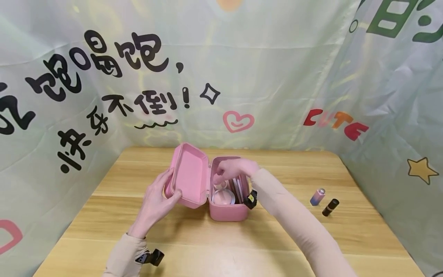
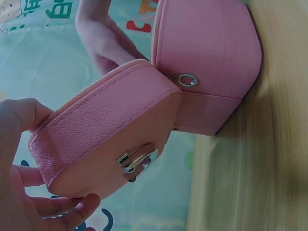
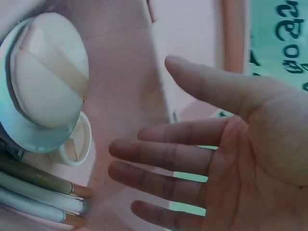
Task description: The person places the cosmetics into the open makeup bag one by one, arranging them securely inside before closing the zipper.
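Note:
A pink zippered cosmetic case (image 1: 228,212) stands on the table with its lid (image 1: 189,175) swung out to the left. My left hand (image 1: 155,200) grips the outer end of that lid, thumb on the rim and fingers underneath. Over the opened case reaches my right hand (image 1: 233,169); in the right wrist view its fingers (image 3: 163,154) are spread and nothing lies in the palm. Inside, a round powder puff with a ribbon band (image 3: 50,70) lies near a small white ring-shaped item (image 3: 77,142). Several slim sticks (image 3: 38,180) stand beside them, their kind unclear.
A pink-and-blue tube (image 1: 317,196) and a black tube with a pale band (image 1: 330,207) stand on the right of the wooden table (image 1: 138,177). Printed fabric (image 1: 277,84) hangs behind and at both sides. A metal buckle (image 2: 139,161) sits on the lid.

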A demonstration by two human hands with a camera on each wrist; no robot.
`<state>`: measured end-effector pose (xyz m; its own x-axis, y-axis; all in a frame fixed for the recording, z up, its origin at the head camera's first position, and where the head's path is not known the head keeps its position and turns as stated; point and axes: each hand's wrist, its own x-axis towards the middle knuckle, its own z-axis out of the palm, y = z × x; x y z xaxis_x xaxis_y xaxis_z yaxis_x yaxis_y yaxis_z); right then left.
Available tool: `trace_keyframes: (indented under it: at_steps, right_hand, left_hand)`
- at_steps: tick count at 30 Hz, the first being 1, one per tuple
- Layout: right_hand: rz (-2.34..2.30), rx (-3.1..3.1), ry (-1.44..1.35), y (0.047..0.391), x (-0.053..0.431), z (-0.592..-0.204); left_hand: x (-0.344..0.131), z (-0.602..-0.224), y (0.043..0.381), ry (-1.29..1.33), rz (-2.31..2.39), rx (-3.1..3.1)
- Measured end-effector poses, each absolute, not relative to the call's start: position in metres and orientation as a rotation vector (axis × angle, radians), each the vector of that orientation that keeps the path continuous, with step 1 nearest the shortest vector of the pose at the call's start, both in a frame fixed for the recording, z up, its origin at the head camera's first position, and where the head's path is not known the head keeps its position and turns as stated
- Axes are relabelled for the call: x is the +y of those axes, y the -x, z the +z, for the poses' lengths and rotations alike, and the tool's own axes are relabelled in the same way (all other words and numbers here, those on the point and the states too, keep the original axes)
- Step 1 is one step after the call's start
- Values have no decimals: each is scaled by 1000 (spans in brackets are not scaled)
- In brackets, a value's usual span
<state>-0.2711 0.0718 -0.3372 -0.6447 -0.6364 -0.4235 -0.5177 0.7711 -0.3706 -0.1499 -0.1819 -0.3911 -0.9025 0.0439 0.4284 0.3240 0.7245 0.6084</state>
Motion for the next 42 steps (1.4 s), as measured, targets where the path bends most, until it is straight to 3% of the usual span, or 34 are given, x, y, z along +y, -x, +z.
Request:
trace_keyframes:
  at_steps: [14, 24, 35, 42]
  right_hand:
    - [-900, 2649, 1005, 216, 129, -343]
    - [-1360, 2916, 801, 181, 188, -373]
    - [-1772, 3061, 690, 164, 251, -387]
    - [-2048, 3118, 418, 159, 284, -388]
  left_hand:
    - [-183, -392, 148, 285, -1022, -2542]
    - [-182, -394, 150, 308, -1076, -2535]
    - [-183, -395, 151, 322, -1102, -2520]
    - [-184, -396, 151, 320, -1111, -2526]
